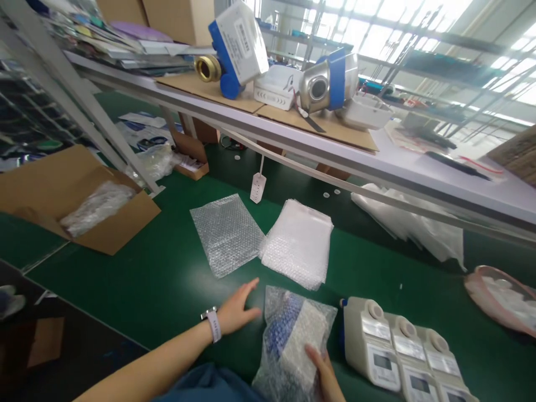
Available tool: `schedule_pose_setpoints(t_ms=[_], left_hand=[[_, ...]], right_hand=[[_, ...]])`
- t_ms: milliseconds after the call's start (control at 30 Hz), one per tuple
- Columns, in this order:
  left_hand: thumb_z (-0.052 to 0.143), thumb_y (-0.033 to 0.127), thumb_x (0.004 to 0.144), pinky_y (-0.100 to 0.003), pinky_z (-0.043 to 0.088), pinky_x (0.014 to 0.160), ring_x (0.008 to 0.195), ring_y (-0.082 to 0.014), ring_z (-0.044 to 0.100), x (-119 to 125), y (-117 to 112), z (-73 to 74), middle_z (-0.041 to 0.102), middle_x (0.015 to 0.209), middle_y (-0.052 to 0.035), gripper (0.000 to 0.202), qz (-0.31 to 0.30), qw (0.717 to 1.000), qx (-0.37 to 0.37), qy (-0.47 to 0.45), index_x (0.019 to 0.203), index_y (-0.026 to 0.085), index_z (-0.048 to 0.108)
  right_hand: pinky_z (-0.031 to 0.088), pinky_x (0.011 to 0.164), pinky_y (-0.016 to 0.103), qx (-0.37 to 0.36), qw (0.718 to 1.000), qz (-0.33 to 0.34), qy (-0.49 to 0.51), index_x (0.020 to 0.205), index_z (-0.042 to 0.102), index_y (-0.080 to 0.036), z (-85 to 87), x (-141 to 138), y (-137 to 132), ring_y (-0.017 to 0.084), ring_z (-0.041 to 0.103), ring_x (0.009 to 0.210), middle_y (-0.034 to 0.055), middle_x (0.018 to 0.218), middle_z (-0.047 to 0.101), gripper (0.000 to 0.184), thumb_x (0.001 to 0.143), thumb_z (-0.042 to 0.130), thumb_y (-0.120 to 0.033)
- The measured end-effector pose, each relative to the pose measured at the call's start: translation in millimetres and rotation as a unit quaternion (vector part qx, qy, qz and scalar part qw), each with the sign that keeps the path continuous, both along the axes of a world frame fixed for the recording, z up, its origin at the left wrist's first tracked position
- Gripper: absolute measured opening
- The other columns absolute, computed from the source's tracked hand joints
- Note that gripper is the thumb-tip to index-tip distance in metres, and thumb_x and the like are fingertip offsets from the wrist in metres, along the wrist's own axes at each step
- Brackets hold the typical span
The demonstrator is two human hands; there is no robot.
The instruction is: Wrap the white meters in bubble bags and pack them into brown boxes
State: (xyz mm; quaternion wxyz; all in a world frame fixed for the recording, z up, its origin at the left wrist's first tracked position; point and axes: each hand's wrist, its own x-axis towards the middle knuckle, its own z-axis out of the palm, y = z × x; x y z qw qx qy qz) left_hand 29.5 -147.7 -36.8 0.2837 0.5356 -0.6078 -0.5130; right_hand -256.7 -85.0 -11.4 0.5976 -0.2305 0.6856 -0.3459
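Note:
My right hand (pixel 323 371) grips the lower right side of a clear bubble-wrap bag (pixel 285 340), its thumb lying across the front. Inside the bag shows a blue and off-white device, partly blurred by the bubbles. To the left of the bag, my left hand (pixel 238 310) is held with fingers apart and nothing in it; a watch (pixel 213 324) is on that wrist. Ahead lie a single flat bubble-wrap bag (pixel 226 234) and a stack of bubble-wrap bags (pixel 299 240). Several off-white meters with small displays (pixel 385 346) stand in a row at the right.
An open cardboard box (pixel 113 229) with plastic wrapping is at the left. A raised shelf (pixel 234 125) crosses over the green table (pixel 176 290), bearing blue-and-metal devices (pixel 322 84). A power strip (pixel 258 187) hangs below it. White bags (pixel 414 220) and a pinkish container (pixel 498 296) are at the right.

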Motion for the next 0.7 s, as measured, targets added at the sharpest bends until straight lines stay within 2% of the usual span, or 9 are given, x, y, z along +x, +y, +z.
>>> schedule_pose_setpoints(t_ms=[67, 100, 167, 267, 333, 433, 533, 600, 700], left_hand=[[0.055, 0.041, 0.078, -0.045, 0.025, 0.110, 0.133, -0.0294, 0.029, 31, -28, -20.7, 0.033, 0.143, -0.0173, 0.076, 0.136, 0.979, -0.081, -0.130, 0.142, 0.012, 0.025], [0.055, 0.041, 0.078, -0.046, 0.026, 0.109, 0.133, -0.0310, 0.029, 48, -41, -32.9, 0.033, 0.143, -0.0188, 0.077, 0.168, 0.963, -0.097, -0.187, 0.141, 0.010, 0.026], [0.055, 0.038, 0.078, -0.046, 0.035, 0.102, 0.123, -0.0313, 0.042, 80, -61, -54.6, 0.046, 0.132, -0.0173, 0.066, 0.158, 0.944, -0.119, -0.262, 0.136, 0.012, 0.037], [0.042, 0.030, 0.085, -0.038, 0.045, 0.087, 0.097, -0.0242, 0.058, 113, -82, -64.5, 0.061, 0.104, -0.0110, 0.038, 0.133, 0.944, -0.124, -0.274, 0.116, 0.016, 0.058], [0.035, 0.031, 0.089, -0.034, 0.046, 0.084, 0.091, -0.0213, 0.058, 117, -95, -50.5, 0.060, 0.099, -0.0096, 0.037, 0.166, 0.943, -0.156, -0.243, 0.108, 0.015, 0.062], [0.036, 0.032, 0.090, -0.029, 0.046, 0.082, 0.090, -0.0184, 0.057, 87, -113, -7.5, 0.057, 0.098, -0.0079, 0.036, 0.182, 0.929, -0.273, -0.172, 0.109, 0.015, 0.061], [0.037, 0.023, 0.089, -0.026, 0.046, 0.079, 0.086, -0.0158, 0.055, 29, -131, 34.2, 0.055, 0.093, -0.0057, 0.033, 0.060, 0.918, -0.374, -0.119, 0.109, 0.020, 0.063], [0.036, 0.019, 0.088, -0.026, 0.046, 0.076, 0.082, -0.0152, 0.054, -13, -146, 48.7, 0.055, 0.089, -0.0053, 0.036, -0.049, 0.901, -0.414, -0.116, 0.109, 0.023, 0.065], [0.033, 0.018, 0.088, -0.028, 0.046, 0.075, 0.076, -0.0163, 0.054, -60, -173, 50.1, 0.056, 0.084, -0.0064, 0.040, -0.177, 0.876, -0.419, -0.159, 0.108, 0.025, 0.067]], right_hand=[[0.041, 0.096, 0.044, -0.044, 0.996, 0.023, 0.079, 0.131, 0.038, -0.017, 0.9, -12, -7, 0.032, 0.055, 0.110, 0.0132, 0.118, 0.060, 0.088, 0.057, 0.072, -0.051], [0.039, 0.099, 0.042, -0.071, 0.989, 0.052, 0.121, 0.131, 0.037, -0.016, 3.6, -17, -10, 0.032, 0.053, 0.113, 0.0141, 0.122, 0.057, 0.090, 0.055, 0.073, -0.048], [0.033, 0.103, 0.040, -0.112, 0.960, 0.137, 0.218, 0.132, 0.038, -0.015, 13.8, -23, -15, 0.032, 0.049, 0.117, 0.0145, 0.126, 0.053, 0.090, 0.054, 0.073, -0.044], [0.034, 0.099, 0.045, -0.129, 0.865, 0.273, 0.401, 0.137, 0.039, -0.023, 33.3, -19, -13, 0.036, 0.046, 0.116, 0.0110, 0.124, 0.052, 0.092, 0.051, 0.071, -0.032], [0.036, 0.093, 0.048, -0.132, 0.793, 0.329, 0.495, 0.137, 0.040, -0.030, 39.3, -10, -5, 0.039, 0.046, 0.114, 0.0106, 0.123, 0.053, 0.095, 0.047, 0.070, -0.025], [0.033, 0.095, 0.050, -0.149, 0.744, 0.347, 0.552, 0.133, 0.045, -0.033, 31.0, 0, 10, 0.040, 0.045, 0.114, 0.0103, 0.129, 0.052, 0.094, 0.044, 0.075, -0.025], [0.027, 0.102, 0.051, -0.183, 0.741, 0.321, 0.561, 0.134, 0.045, -0.030, 10.5, -5, 27, 0.039, 0.043, 0.120, 0.0100, 0.136, 0.047, 0.090, 0.051, 0.078, -0.041], [0.020, 0.106, 0.055, -0.193, 0.741, 0.297, 0.571, 0.135, 0.043, -0.028, -3.9, -13, 38, 0.039, 0.038, 0.126, 0.0109, 0.138, 0.046, 0.080, 0.063, 0.072, -0.047], [0.018, 0.107, 0.059, -0.158, 0.752, 0.269, 0.581, 0.135, 0.043, -0.030, -20.8, -26, 51, 0.036, 0.034, 0.131, 0.0100, 0.141, 0.042, 0.057, 0.081, 0.057, -0.035]])
